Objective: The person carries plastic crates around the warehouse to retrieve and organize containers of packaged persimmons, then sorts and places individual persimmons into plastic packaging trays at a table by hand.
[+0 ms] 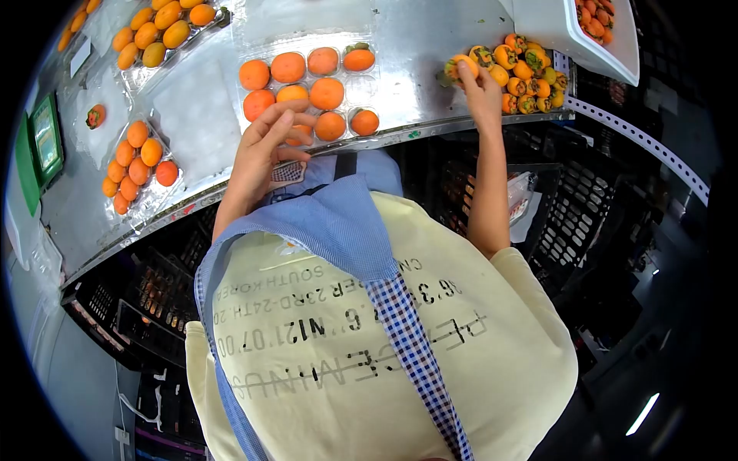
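On the metal table, a clear plastic tray [350, 94] holds several orange persimmons [327, 93] in rows. My left hand [269, 142] is over the tray's lower left corner, fingers apart and partly covering a persimmon there; whether it touches the fruit is unclear. To the right, my right hand [478, 88] has its fingers closed on a persimmon [461, 67] beside a pile of persimmons [526, 77] with green and brown leafy caps.
More filled trays [173, 175] lie at the left, near a lone persimmon [95, 116] and a green-framed scale [46, 138]. A white bin [626, 58] of fruit is at the upper right. Black crates [573, 219] stand below the table edge.
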Demonstrator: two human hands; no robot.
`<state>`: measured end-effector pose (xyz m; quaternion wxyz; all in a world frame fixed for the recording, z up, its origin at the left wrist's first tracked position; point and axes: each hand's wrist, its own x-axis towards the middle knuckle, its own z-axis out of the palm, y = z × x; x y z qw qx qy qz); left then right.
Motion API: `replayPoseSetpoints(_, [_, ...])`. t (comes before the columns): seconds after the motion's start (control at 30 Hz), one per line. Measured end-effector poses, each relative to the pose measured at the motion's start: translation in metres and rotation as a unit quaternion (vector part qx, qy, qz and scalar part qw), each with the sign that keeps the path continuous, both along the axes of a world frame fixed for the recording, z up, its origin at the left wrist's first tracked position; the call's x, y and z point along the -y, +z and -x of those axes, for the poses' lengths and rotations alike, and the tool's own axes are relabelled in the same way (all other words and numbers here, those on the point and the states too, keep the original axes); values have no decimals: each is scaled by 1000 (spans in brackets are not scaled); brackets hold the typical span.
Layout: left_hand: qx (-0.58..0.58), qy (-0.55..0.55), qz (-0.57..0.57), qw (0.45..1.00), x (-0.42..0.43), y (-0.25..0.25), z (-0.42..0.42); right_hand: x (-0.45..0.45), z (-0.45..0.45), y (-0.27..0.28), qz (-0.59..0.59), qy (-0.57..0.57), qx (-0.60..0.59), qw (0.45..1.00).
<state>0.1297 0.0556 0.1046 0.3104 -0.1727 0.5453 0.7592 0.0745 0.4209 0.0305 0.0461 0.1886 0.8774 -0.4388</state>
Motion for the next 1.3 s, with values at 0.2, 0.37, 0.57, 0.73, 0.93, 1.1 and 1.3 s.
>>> replayPoseSetpoints(0.2, [-19, 37, 27, 999, 14, -11, -4, -43, -1, -43, -98, 9, 93, 991])
replayPoseSetpoints(0.37, [-37, 104, 84, 990, 35, -21, -9, -15, 3, 22, -389, 29, 199, 899])
replayPoseSetpoints(0.57, [-18, 173, 96, 980, 55, -32, -22, 64, 1, 53, -298, 132, -125, 937])
replayPoseSetpoints(0.73, [-18, 180, 86, 980, 56, -31, -27, 155, -9, 29, -194, 351, -222, 889])
replayPoseSetpoints(0.93, [-30, 197, 81, 977, 57, -35, -31, 178, -7, 30, -257, 418, -212, 845])
replayPoseSetpoints(1.1, [-29, 194, 74, 978, 56, -35, -29, 183, -3, 30, -261, 445, -189, 836])
replayPoseSetpoints(1.3, [-34, 177, 80, 980, 55, -36, -30, 184, 3, 35, -259, 430, -86, 861])
